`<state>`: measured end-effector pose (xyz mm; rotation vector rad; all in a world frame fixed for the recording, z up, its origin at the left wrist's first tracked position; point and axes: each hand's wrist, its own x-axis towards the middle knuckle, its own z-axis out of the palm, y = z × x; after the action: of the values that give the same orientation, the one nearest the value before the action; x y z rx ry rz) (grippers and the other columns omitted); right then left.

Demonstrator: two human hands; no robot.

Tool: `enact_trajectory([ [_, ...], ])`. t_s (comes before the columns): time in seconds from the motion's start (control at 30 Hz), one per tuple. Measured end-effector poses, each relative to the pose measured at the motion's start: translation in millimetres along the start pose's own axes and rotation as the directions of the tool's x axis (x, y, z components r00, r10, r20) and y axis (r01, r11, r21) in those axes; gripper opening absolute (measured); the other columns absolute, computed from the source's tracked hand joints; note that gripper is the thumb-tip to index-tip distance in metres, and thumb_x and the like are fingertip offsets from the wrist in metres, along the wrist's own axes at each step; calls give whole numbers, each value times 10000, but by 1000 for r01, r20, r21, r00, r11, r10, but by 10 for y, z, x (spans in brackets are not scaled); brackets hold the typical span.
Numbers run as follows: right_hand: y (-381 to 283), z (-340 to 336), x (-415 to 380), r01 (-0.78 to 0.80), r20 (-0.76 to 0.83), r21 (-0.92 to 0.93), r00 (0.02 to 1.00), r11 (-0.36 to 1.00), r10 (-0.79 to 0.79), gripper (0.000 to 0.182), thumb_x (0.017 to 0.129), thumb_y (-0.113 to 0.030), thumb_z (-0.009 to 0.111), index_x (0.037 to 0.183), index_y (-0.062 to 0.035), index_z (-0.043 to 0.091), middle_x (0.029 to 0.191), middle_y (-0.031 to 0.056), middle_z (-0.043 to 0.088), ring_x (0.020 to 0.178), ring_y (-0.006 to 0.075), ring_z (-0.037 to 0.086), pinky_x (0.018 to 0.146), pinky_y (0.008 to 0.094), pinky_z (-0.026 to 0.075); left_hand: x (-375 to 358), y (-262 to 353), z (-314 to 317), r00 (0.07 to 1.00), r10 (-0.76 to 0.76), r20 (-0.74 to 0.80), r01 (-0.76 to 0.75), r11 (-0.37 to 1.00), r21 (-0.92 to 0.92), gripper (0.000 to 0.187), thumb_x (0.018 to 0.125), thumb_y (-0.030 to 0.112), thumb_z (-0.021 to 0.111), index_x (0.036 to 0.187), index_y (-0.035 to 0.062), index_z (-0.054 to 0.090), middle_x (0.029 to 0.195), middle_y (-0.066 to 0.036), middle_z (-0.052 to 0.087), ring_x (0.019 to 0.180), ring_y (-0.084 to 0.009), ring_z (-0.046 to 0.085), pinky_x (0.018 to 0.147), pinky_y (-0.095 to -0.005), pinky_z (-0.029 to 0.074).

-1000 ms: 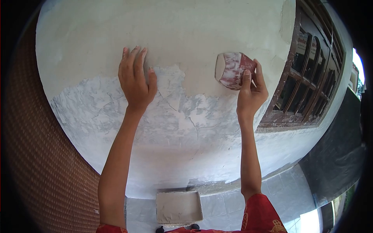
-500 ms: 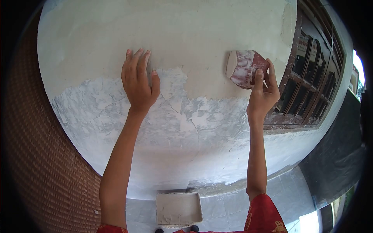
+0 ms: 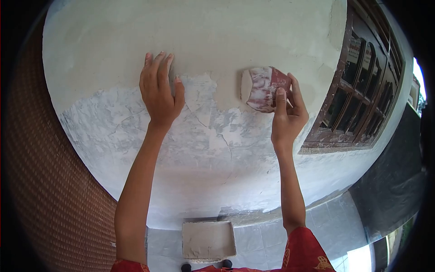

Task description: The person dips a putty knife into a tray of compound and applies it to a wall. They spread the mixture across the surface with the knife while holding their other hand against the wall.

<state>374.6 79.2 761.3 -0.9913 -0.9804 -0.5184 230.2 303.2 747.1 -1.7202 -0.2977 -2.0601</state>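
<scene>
My right hand (image 3: 290,115) grips a dark red putty spreader (image 3: 267,88) between thumb and fingers. White and beige putty is smeared over its face, and its broad left edge lies against the wall (image 3: 199,27). My left hand (image 3: 159,93) is stretched out on the same wall to the left, fingers extended and holding nothing I can see. Both hands are near the border between the smooth beige coat above and the patchy grey-white surface (image 3: 172,140) below, where thin cracks show.
A shallow tray of beige putty (image 3: 208,240) stands on the grey tiled floor (image 3: 251,240) below. To the right is a dark wooden window frame (image 3: 340,131) with glass panes. A woven brown panel (image 3: 59,190) lines the left side.
My right hand has moved left and slightly down along the wall with the putty spreader. My left hand has stayed nearly in place.
</scene>
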Motion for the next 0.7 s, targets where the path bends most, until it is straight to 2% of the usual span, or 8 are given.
enact_trajectory([
  [0.07,162,247,-154,102,90,-128,992,987,-91,331,946,-59,633,1277,-58,641,779,58,680,714,49,579,647,210,467,-3,-20,-5,1000,-1,-2,1,1000,-8,439,945,182,477,1360,44,521,1410,-118,491,1403,-345,366,1112,-471,300],
  [0.2,279,128,-60,79,5,-177,997,981,-79,324,947,-79,641,1269,-49,647,841,84,717,699,46,577,602,218,459,-4,-37,14,1000,5,-11,-5,1000,12,438,950,199,473,1354,38,526,1409,-119,494,1403,-342,367,1111,-469,301],
  [0.27,262,-153,66,21,-56,-96,998,995,-26,366,979,-85,596,1334,1,576,1109,134,698,852,125,670,701,242,565,-3,-33,23,1000,9,-20,-9,1000,9,434,956,204,466,1353,38,527,1407,-119,496,1402,-341,368,1110,-467,302],
  [0.3,355,-303,141,75,-85,-133,993,988,-87,384,985,-90,583,1357,-2,548,1180,162,665,926,162,682,722,264,602,-9,-32,25,1000,14,-26,-14,1000,0,431,962,209,459,1351,37,528,1405,-120,499,1401,-340,369,1110,-466,303],
  [0.4,124,-312,221,12,-124,-59,992,998,-19,391,989,-96,578,1367,-3,539,1134,182,681,932,176,690,765,264,585,-6,-22,18,1000,10,-14,-10,1000,13,429,968,213,452,1355,42,525,1400,-119,501,1402,-339,367,1113,-469,299],
  [0.53,4,175,171,37,25,-38,999,999,-36,377,981,-95,600,1347,-14,572,983,138,700,794,80,613,663,229,513,-4,-24,32,1000,10,-21,-10,1000,13,434,962,213,457,1358,47,521,1401,-116,499,1404,-339,365,1118,-473,294],
  [0.6,79,247,227,60,39,-128,998,990,-56,375,978,-81,598,1347,-16,575,977,138,698,795,76,608,650,236,513,-1,-34,16,1000,12,-23,-12,1000,5,436,954,204,463,1357,49,521,1401,-116,499,1404,-339,366,1120,-475,291],
  [0.7,90,-6,383,14,-99,-88,995,996,-22,388,971,-69,595,1356,-29,568,1036,144,704,811,107,654,681,237,566,-6,-19,16,1000,5,-12,-5,1000,4,434,954,199,465,1357,49,521,1400,-119,501,1402,-341,369,1119,-474,292],
])
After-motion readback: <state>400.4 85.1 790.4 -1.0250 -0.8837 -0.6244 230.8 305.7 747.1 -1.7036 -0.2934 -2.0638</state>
